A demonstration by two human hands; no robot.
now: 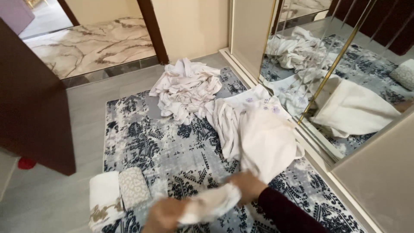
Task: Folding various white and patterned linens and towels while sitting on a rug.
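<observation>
Both my hands hold a white cloth [267,142] low in the view, over a blue-grey patterned rug [172,155]. My left hand [166,214] grips a bunched end of it at the bottom centre. My right hand [248,186], in a dark red sleeve, grips the cloth a little to the right, and the rest of the cloth trails up and away across the rug. Motion blurs both hands.
A heap of white laundry [187,88] lies at the rug's far end. Two folded towels [116,196] sit at the rug's near left corner. A mirrored wardrobe door [336,73] stands on the right, a dark wooden door [30,108] on the left.
</observation>
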